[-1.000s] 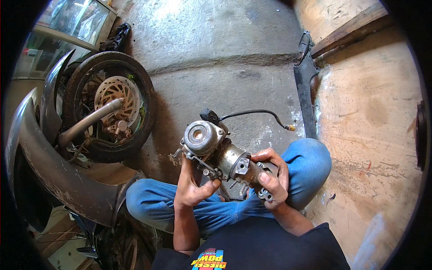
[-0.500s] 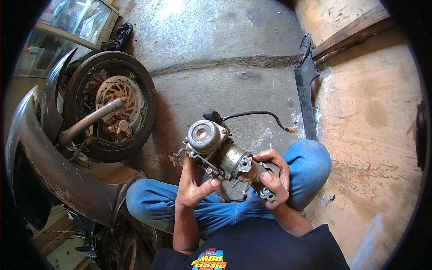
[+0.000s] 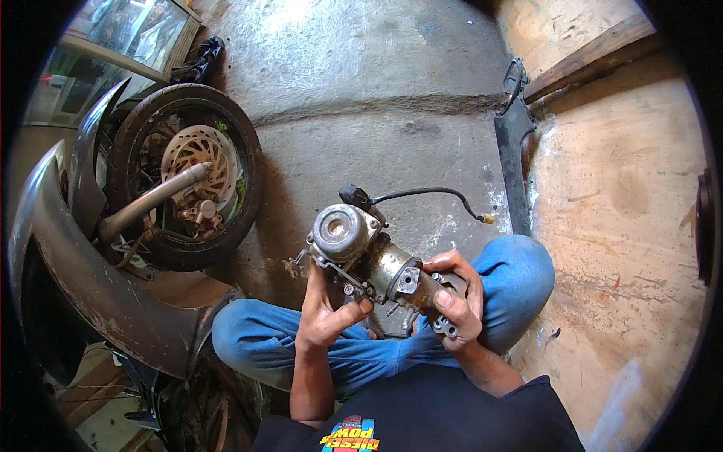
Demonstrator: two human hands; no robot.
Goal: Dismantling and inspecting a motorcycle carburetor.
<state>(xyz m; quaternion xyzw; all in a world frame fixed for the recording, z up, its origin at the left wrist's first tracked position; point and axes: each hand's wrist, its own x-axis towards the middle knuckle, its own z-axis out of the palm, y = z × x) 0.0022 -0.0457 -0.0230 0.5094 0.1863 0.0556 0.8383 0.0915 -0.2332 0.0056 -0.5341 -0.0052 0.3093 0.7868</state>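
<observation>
A worn metal carburetor (image 3: 388,267) is held tilted above my crossed legs. Its round, dull-silver cap (image 3: 337,228) points up at the left end. My left hand (image 3: 329,316) grips that end from beneath, the thumb pressed on the lower edge near the linkage. At the other end, my right hand (image 3: 461,305) is wrapped round the narrower tube and flange, thumb on top. From a black block at the top, a black cable (image 3: 429,190) with a pale yellow connector sticks out to the right. The left fingers are mostly hidden behind the body.
To the left lies a motorcycle wheel (image 3: 248,143) with a brake disc and fork tube, beside a scuffed dark fender (image 3: 83,264). A glass cabinet (image 3: 135,38) stands at far left. A long black plastic part (image 3: 514,162) leans by the wooden wall (image 3: 617,203) at right.
My left thumb has slid slightly right along the carburetor's lower edge. The carburetor and my right hand have hardly moved.
</observation>
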